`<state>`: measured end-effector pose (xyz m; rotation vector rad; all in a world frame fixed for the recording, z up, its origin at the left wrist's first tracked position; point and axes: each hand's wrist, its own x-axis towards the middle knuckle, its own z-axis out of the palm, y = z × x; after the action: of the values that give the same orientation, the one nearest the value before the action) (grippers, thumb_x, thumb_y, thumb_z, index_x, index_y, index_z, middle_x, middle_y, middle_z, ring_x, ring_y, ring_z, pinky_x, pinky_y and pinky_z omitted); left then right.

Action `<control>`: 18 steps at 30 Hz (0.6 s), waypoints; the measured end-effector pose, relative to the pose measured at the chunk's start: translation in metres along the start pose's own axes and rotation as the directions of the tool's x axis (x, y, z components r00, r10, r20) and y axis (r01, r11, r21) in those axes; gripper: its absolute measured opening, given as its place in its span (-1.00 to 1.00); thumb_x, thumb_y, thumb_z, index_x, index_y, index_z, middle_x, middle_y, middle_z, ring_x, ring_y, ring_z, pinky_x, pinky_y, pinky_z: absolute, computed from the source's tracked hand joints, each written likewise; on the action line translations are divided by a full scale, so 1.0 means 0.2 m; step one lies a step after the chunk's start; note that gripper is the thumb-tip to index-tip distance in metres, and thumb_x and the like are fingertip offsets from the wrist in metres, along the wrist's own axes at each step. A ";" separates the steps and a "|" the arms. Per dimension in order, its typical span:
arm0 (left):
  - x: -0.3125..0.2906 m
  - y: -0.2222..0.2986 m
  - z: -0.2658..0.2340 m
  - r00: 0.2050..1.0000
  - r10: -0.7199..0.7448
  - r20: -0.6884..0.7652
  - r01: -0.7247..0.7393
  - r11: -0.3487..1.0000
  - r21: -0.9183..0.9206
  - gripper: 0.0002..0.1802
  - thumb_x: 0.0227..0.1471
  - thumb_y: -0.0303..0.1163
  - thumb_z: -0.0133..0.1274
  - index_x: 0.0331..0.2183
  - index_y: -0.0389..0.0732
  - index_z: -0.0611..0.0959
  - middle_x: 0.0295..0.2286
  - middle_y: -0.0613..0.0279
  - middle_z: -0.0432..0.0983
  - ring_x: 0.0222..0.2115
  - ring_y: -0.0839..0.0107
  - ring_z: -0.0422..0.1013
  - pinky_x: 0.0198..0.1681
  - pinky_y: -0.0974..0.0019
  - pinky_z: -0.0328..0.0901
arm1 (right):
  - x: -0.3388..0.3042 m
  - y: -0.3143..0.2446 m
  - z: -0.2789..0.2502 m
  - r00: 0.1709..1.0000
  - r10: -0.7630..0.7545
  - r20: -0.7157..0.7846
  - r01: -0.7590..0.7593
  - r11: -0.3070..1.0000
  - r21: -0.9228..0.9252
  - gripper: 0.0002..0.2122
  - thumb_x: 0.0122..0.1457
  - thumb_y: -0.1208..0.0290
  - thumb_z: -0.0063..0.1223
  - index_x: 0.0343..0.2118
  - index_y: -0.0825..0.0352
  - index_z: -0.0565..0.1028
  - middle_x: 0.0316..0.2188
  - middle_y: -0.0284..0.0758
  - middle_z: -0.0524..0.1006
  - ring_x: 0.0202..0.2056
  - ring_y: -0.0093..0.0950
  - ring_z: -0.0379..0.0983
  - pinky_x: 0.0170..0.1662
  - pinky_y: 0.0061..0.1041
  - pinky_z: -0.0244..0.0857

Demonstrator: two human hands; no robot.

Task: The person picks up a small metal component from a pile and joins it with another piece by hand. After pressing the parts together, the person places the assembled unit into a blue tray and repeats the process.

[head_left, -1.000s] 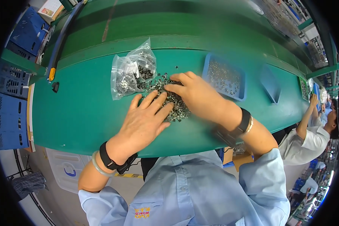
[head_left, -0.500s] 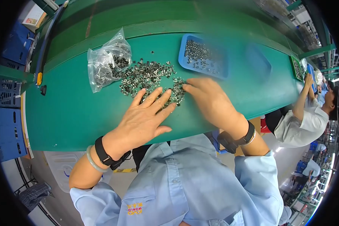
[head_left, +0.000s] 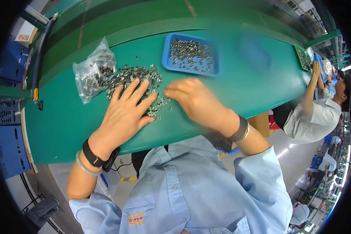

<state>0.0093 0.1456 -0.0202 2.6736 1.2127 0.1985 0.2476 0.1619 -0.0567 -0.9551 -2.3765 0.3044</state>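
Note:
A heap of small shiny metal parts (head_left: 132, 75) lies on the green work surface. My left hand (head_left: 124, 103) rests over its near side, fingers spread, palm down, with a few parts showing beside the thumb. Just right of the heap is my right hand (head_left: 193, 99). Its fingers are bent down and pressed together, and their undersides are hidden, so anything inside them cannot be made out. A clear plastic bag (head_left: 91, 74), partly filled with similar parts, lies left of the heap. Beyond my right hand sits a blue tray (head_left: 218, 64) with many of these parts spread in it.
The green table (head_left: 58, 132) curves across the view, with a raised green ledge (head_left: 136, 23) behind it. Blue crates (head_left: 11, 148) stand at the left. At the far right another person (head_left: 312, 121) works beside a green tray (head_left: 300, 58). One area right of the blue tray looks blurred.
The view has shifted, moving the table's things leftward in the picture. The cluster of parts by my right fingertips has mostly gone from there, and more parts show in the blue tray.

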 end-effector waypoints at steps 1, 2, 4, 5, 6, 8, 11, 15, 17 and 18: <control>0.02 0.03 -0.02 1.000 -0.005 0.006 0.005 1.000 0.004 -0.43 -0.12 -0.21 0.18 -0.02 -0.14 0.48 0.10 0.09 0.22 0.13 0.12 0.13 0.14 -0.08 0.02 | -0.03 0.02 -0.04 1.000 0.006 0.015 -0.006 1.000 0.018 -0.71 -0.04 0.59 0.01 -0.19 0.30 0.50 -0.13 -0.27 0.47 -0.09 -0.31 0.36 -0.05 -0.36 0.24; 0.04 0.06 -0.04 1.000 -0.006 0.010 0.006 1.000 0.006 -0.46 -0.12 -0.24 0.18 -0.05 -0.16 0.50 0.09 0.09 0.24 0.13 0.12 0.13 0.13 -0.08 0.03 | -0.06 0.04 -0.08 0.999 0.013 0.029 -0.014 0.999 0.031 -0.71 -0.04 0.58 0.02 -0.18 0.30 0.50 -0.14 -0.27 0.47 -0.10 -0.30 0.37 -0.06 -0.36 0.24; 0.09 0.10 -0.06 1.000 0.002 0.009 -0.002 1.000 0.007 -0.48 -0.12 -0.26 0.19 -0.07 -0.18 0.51 0.08 0.09 0.26 0.12 0.12 0.14 0.13 -0.08 0.04 | -0.11 0.13 -0.19 0.999 0.026 0.041 -0.027 0.999 0.035 -0.71 -0.03 0.58 0.02 -0.17 0.29 0.49 -0.14 -0.27 0.47 -0.11 -0.29 0.38 -0.06 -0.36 0.25; 0.10 0.12 -0.06 1.000 -0.005 -0.008 0.005 1.000 0.009 -0.51 -0.13 -0.32 0.19 -0.09 -0.20 0.52 0.05 0.09 0.29 0.12 0.11 0.15 0.13 -0.08 0.04 | -0.13 0.17 -0.25 0.995 0.087 -0.040 -0.091 0.992 -0.088 -0.71 -0.01 0.55 0.04 -0.15 0.30 0.48 -0.17 -0.26 0.47 -0.13 -0.27 0.38 -0.08 -0.35 0.26; 0.12 0.13 -0.06 1.000 -0.013 -0.026 0.014 1.000 0.011 -0.53 -0.15 -0.37 0.18 -0.12 -0.23 0.53 0.03 0.09 0.31 0.11 0.10 0.16 0.13 -0.08 0.04 | -0.14 0.22 -0.29 0.982 0.138 -0.128 -0.162 0.966 -0.204 -0.70 0.01 0.52 0.06 -0.13 0.30 0.46 -0.19 -0.24 0.48 -0.14 -0.25 0.38 -0.10 -0.34 0.27; 0.15 0.16 -0.06 0.999 -0.014 -0.046 0.015 1.000 0.015 -0.56 -0.16 -0.42 0.18 -0.14 -0.25 0.54 0.01 0.09 0.34 0.10 0.08 0.17 0.13 -0.08 0.04 | -0.17 0.34 -0.34 0.946 0.204 -0.251 -0.267 0.931 -0.250 -0.67 0.02 0.47 0.09 -0.10 0.30 0.44 -0.25 -0.24 0.49 -0.21 -0.26 0.40 -0.14 -0.34 0.29; 0.20 0.21 -0.06 0.985 -0.029 -0.168 0.023 0.999 -0.039 -0.66 -0.14 -0.48 0.17 -0.21 -0.24 0.56 -0.10 0.11 0.43 0.02 0.10 0.26 0.09 -0.06 0.09 | -0.14 0.50 -0.42 0.833 0.441 -0.335 -0.514 0.840 -0.171 -0.62 0.04 0.42 0.13 -0.04 0.32 0.41 -0.37 -0.24 0.49 -0.33 -0.29 0.42 -0.23 -0.35 0.31; 0.34 0.26 -0.06 0.967 -0.043 -0.253 0.017 0.994 -0.103 -0.66 -0.15 -0.53 0.15 -0.21 -0.24 0.56 -0.14 0.11 0.44 -0.01 0.10 0.28 0.08 -0.05 0.09 | -0.12 0.63 -0.47 0.628 0.756 -0.184 -0.763 0.645 0.044 -0.57 0.06 0.40 0.14 0.02 0.33 0.36 -0.52 -0.26 0.44 -0.47 -0.37 0.40 -0.35 -0.39 0.31; 0.36 0.32 -0.05 0.971 -0.032 -0.238 0.012 0.996 -0.087 -0.66 -0.15 -0.53 0.15 -0.21 -0.24 0.56 -0.14 0.11 0.44 -0.01 0.10 0.28 0.08 -0.05 0.09 | -0.14 0.68 -0.44 0.635 0.759 -0.145 -0.755 0.649 0.088 -0.54 0.09 0.39 0.13 0.06 0.34 0.32 -0.60 -0.29 0.39 -0.55 -0.42 0.35 -0.40 -0.43 0.28; 0.36 0.34 -0.04 0.974 -0.026 -0.223 0.010 0.997 -0.072 -0.65 -0.15 -0.53 0.15 -0.21 -0.24 0.56 -0.14 0.11 0.45 -0.01 0.09 0.28 0.08 -0.05 0.09 | -0.17 0.66 -0.43 0.636 0.759 -0.144 -0.755 0.650 0.089 -0.54 0.09 0.39 0.13 0.06 0.34 0.32 -0.60 -0.29 0.39 -0.55 -0.42 0.35 -0.40 -0.43 0.28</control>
<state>0.1042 0.1567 0.0068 2.6331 1.2652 0.5435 0.3922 0.2347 -0.0521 -1.8719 -1.6796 0.5302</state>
